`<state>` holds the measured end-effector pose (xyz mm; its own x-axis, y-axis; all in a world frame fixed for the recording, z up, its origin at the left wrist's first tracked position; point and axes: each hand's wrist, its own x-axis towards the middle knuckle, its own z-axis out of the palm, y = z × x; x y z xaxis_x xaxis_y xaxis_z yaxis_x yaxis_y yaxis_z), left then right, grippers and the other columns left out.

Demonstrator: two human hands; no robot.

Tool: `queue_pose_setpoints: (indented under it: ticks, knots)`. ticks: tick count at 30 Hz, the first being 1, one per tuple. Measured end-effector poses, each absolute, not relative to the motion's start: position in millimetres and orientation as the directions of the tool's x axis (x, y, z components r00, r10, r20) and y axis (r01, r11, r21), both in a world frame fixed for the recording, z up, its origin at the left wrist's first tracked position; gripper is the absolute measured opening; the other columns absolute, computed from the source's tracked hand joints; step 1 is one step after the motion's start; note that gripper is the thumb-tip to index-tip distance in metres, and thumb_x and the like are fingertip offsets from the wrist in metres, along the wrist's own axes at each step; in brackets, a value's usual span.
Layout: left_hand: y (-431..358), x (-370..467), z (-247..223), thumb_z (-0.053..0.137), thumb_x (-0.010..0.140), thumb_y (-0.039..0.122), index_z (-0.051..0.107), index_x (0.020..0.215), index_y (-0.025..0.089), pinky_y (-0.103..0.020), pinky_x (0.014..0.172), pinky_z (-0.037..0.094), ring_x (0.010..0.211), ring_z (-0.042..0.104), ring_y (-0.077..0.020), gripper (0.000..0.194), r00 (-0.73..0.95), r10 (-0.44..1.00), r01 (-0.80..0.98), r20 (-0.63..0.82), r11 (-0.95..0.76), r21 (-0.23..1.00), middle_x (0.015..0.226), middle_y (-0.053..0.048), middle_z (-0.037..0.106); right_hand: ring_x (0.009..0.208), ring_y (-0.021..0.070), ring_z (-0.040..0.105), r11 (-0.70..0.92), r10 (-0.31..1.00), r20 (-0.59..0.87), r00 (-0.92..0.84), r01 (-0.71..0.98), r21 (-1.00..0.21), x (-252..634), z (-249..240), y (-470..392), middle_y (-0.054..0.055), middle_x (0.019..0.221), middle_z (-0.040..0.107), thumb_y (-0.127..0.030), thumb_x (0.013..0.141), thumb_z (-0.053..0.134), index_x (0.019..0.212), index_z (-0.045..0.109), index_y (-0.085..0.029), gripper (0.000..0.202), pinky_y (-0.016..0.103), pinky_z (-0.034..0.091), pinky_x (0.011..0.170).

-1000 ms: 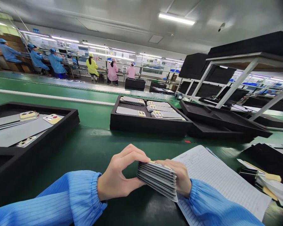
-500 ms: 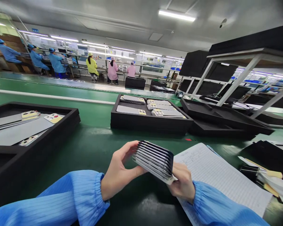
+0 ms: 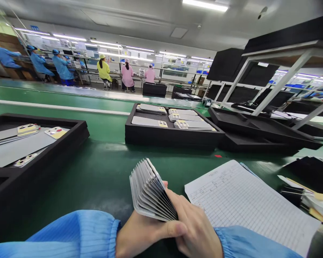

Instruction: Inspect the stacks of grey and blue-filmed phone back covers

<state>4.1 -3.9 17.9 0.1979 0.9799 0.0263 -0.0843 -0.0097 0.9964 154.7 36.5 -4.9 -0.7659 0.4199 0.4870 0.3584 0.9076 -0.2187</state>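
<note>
A fanned stack of thin grey panels (image 3: 150, 191) stands edge-on near the bottom middle. My left hand (image 3: 148, 233) holds its lower end, with the thumb stretched across toward the other hand. Against the right side of the stack, my right hand (image 3: 195, 222) grips it with the fingers wrapped round. The two hands touch at the lower edge. Beyond them, a black tray (image 3: 172, 138) holds several piles of similar panels with yellow-and-white camera ends. Another black tray (image 3: 56, 154) on the left holds more loose, overlapping panels.
A gridded paper sheet (image 3: 247, 200) lies to the right, with a pen (image 3: 249, 169) at its top edge. Stacked black trays (image 3: 258, 132) and a white-legged stand (image 3: 285, 80) are at the right. Several people sit at far benches.
The stack has turned and tilted left, and its panels are fanned wider. My left hand has moved down beneath it, and my right hand has shifted down and left. The view has shifted slightly.
</note>
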Motion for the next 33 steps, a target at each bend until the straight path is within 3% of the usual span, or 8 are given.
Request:
queue_pose_setpoints:
  ticks: [4,9,15,20,24,28,30,33]
  knots:
    - [-1,0,13,0.061,0.066,0.037,0.047,0.103,0.020,-0.037,0.089,0.044,0.102,0.052,-0.0241,0.043,0.096,0.992,0.091,0.082,-0.091,0.992,0.107,-0.008,0.056,0.101,0.0301,0.055,0.866,0.464,0.389,-0.796,0.315,-0.388,148,-2,27,0.023,0.121,0.047,-0.025,0.082,0.046,0.134,0.016,-0.007,0.062,0.034,0.054,0.067]
    - [9,-10,14,0.055,0.071,0.040,0.054,0.087,0.017,-0.034,0.078,0.046,0.088,0.054,-0.0212,0.028,0.188,0.978,0.019,0.086,-0.091,0.996,0.086,-0.004,0.059,0.106,0.0319,0.049,0.715,0.554,0.302,-0.776,0.258,-0.650,150,13,32,0.018,0.122,0.042,-0.068,0.067,0.048,0.132,0.025,-0.013,0.088,0.039,0.048,0.081]
    - [12,-12,29,0.051,0.078,0.034,0.055,0.096,0.015,-0.035,0.085,0.043,0.091,0.055,-0.0199,0.027,0.371,0.928,-0.120,0.040,0.005,0.993,0.093,-0.005,0.060,0.111,0.0237,0.046,0.335,0.645,0.143,-0.751,0.110,-0.936,152,14,33,0.011,0.121,0.044,-0.059,0.069,0.056,0.131,0.018,-0.022,0.081,0.035,0.039,0.094]
    - [9,-4,36,0.060,0.072,0.029,0.047,0.107,0.014,-0.036,0.079,0.046,0.092,0.057,-0.0226,0.040,0.428,0.904,-0.053,-0.002,0.028,0.998,0.102,-0.010,0.059,0.108,0.0254,0.048,0.224,0.653,0.167,-0.739,-0.022,-0.974,149,7,31,0.012,0.111,0.050,-0.048,0.069,0.061,0.132,0.014,-0.017,0.084,0.039,0.040,0.091]
    - [14,-6,42,0.070,0.063,0.025,0.035,0.118,0.017,-0.032,0.083,0.045,0.099,0.055,-0.0210,0.065,0.302,0.953,-0.126,0.006,0.034,0.991,0.112,-0.010,0.055,0.111,0.0282,0.046,0.166,0.688,0.137,-0.712,-0.030,-0.986,149,1,33,0.016,0.117,0.045,-0.052,0.067,0.061,0.132,0.013,-0.017,0.088,0.043,0.037,0.092]
    - [22,-17,49,0.069,0.066,0.027,0.014,0.131,0.031,-0.029,0.089,0.041,0.105,0.053,-0.0169,0.086,0.044,0.998,-0.193,0.053,-0.044,0.980,0.124,-0.006,0.044,0.104,0.0272,0.049,0.047,0.714,0.072,-0.697,-0.054,-0.997,151,-7,32,0.014,0.114,0.044,-0.056,0.064,0.062,0.130,0.013,-0.020,0.089,0.043,0.039,0.086]
    - [24,-22,52,0.066,0.070,0.031,0.015,0.131,0.037,-0.028,0.089,0.042,0.102,0.055,-0.0156,0.080,0.031,0.996,-0.170,0.086,-0.080,0.982,0.128,-0.004,0.041,0.103,0.0263,0.049,0.049,0.717,0.077,-0.693,-0.060,-0.997,152,-9,31,0.013,0.112,0.044,-0.056,0.063,0.064,0.129,0.015,-0.022,0.089,0.044,0.037,0.088]
    - [26,-26,55,0.055,0.077,0.038,0.035,0.125,0.034,-0.025,0.085,0.044,0.097,0.057,-0.0148,0.052,0.105,0.986,-0.075,0.126,-0.119,0.990,0.119,-0.001,0.052,0.102,0.0258,0.048,0.053,0.723,0.079,-0.686,-0.059,-0.997,151,-10,31,0.012,0.111,0.043,-0.056,0.062,0.065,0.128,0.016,-0.023,0.088,0.044,0.034,0.089]
